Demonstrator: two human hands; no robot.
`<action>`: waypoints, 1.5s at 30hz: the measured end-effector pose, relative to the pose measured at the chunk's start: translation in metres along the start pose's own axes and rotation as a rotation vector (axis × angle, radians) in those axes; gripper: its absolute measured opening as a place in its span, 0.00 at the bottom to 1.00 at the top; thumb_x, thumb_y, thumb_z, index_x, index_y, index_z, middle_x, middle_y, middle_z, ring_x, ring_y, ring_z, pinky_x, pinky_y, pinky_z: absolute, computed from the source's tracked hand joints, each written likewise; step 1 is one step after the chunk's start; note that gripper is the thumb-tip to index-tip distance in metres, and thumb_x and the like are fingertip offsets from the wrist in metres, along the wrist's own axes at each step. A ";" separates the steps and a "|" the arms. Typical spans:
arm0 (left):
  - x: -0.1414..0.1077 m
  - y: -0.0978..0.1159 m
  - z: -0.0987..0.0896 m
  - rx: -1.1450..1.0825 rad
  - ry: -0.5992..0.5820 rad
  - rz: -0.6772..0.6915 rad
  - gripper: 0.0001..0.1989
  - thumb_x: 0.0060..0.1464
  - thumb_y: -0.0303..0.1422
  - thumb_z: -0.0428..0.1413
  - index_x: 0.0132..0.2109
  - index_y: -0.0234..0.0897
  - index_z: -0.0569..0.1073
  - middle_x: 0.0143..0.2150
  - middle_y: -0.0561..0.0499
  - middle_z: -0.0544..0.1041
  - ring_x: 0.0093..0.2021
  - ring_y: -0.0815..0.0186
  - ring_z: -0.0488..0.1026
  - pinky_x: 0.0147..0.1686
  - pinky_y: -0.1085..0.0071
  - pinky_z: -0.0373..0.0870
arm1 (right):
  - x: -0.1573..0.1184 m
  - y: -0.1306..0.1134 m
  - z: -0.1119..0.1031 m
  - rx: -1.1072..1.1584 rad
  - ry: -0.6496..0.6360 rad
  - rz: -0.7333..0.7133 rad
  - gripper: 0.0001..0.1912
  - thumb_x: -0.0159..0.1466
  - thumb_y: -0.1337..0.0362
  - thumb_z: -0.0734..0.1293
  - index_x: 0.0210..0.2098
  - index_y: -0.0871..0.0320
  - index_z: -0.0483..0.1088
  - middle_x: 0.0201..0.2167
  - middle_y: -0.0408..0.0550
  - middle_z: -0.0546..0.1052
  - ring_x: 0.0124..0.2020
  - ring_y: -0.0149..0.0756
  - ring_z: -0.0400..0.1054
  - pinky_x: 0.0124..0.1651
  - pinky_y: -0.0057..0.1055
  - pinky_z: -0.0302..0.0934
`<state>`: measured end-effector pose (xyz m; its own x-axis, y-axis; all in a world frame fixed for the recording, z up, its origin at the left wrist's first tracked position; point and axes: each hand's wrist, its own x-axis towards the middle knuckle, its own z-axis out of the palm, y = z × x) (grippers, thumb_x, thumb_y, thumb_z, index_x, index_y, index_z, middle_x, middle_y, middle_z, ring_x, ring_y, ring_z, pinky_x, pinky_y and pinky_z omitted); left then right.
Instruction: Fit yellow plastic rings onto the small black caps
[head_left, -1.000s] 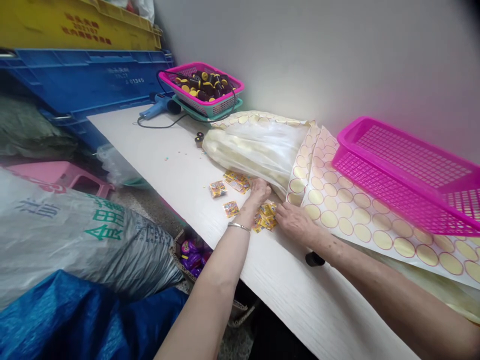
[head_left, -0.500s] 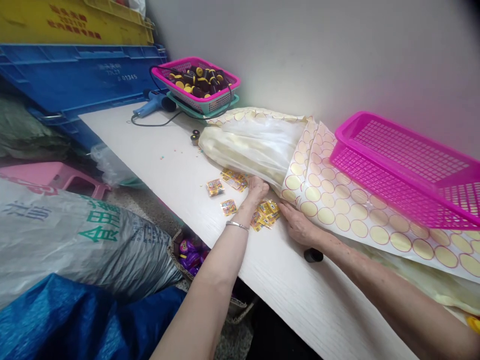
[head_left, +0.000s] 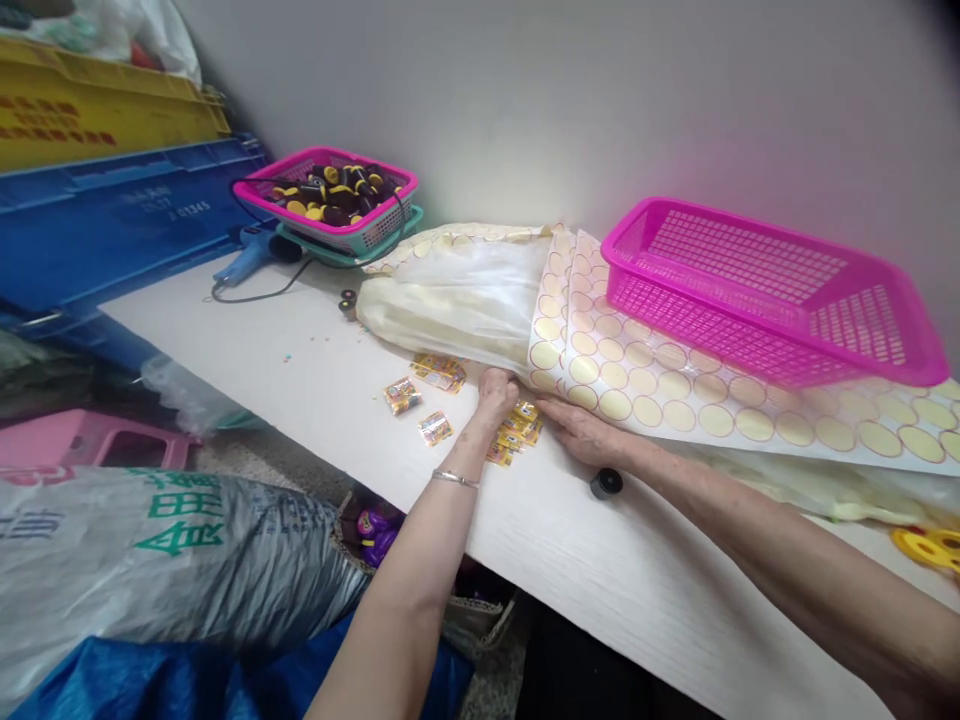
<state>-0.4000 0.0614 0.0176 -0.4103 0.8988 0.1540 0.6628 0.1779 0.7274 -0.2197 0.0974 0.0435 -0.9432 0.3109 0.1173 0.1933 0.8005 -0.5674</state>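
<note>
My left hand [head_left: 497, 396], with a bracelet at the wrist, is closed at the near edge of the plastic-wrapped roll [head_left: 461, 305]. Whatever its curled fingers hold is hidden. On the table beside it lie small yellow printed packets [head_left: 517, 430], with more packets [head_left: 435, 371] to the left. My right hand [head_left: 579, 432] rests low on the table, fingers stretched toward the left and touching the edge of the sheet of round yellow stickers [head_left: 660, 412]. A small dark cylindrical container [head_left: 606, 483] lies just below the right wrist.
A pink basket [head_left: 750, 350] stands on the sticker sheets at the right. Another basket [head_left: 367, 237] holds several dark, yellow-capped containers at the back left, near a blue heat gun [head_left: 251, 258] with a cord. Yellow rings [head_left: 926, 547] lie at the right edge. Sacks [head_left: 247, 560] stand below left.
The camera view has shifted, so the table appears further left. Both hands stay almost in the same place by the packets and the sheet edge.
</note>
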 end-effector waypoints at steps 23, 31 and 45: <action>-0.031 0.017 0.007 -0.488 -0.363 0.034 0.13 0.48 0.34 0.49 0.37 0.32 0.75 0.36 0.50 0.77 0.37 0.66 0.71 0.38 0.72 0.67 | -0.032 -0.003 -0.020 0.176 0.021 0.173 0.29 0.55 0.73 0.58 0.58 0.59 0.59 0.59 0.50 0.62 0.61 0.43 0.53 0.63 0.46 0.45; -0.043 0.026 0.005 -0.875 -0.322 0.015 0.21 0.41 0.25 0.50 0.47 0.34 0.67 0.46 0.48 0.74 0.47 0.64 0.69 0.48 0.68 0.64 | -0.026 0.000 -0.014 0.169 -0.003 0.030 0.22 0.62 0.68 0.56 0.56 0.55 0.60 0.57 0.46 0.64 0.59 0.37 0.55 0.62 0.41 0.49; -0.043 0.028 0.012 -0.977 -0.062 -0.152 0.28 0.29 0.22 0.45 0.44 0.38 0.56 0.43 0.49 0.70 0.44 0.67 0.69 0.40 0.70 0.66 | 0.013 0.016 0.026 0.263 0.052 -0.157 0.17 0.63 0.68 0.56 0.51 0.56 0.61 0.54 0.50 0.63 0.58 0.32 0.52 0.59 0.37 0.50</action>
<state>-0.3564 0.0328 0.0238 -0.3961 0.9182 -0.0021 -0.2142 -0.0901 0.9726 -0.2362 0.1010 0.0143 -0.9396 0.2252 0.2578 -0.0365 0.6829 -0.7296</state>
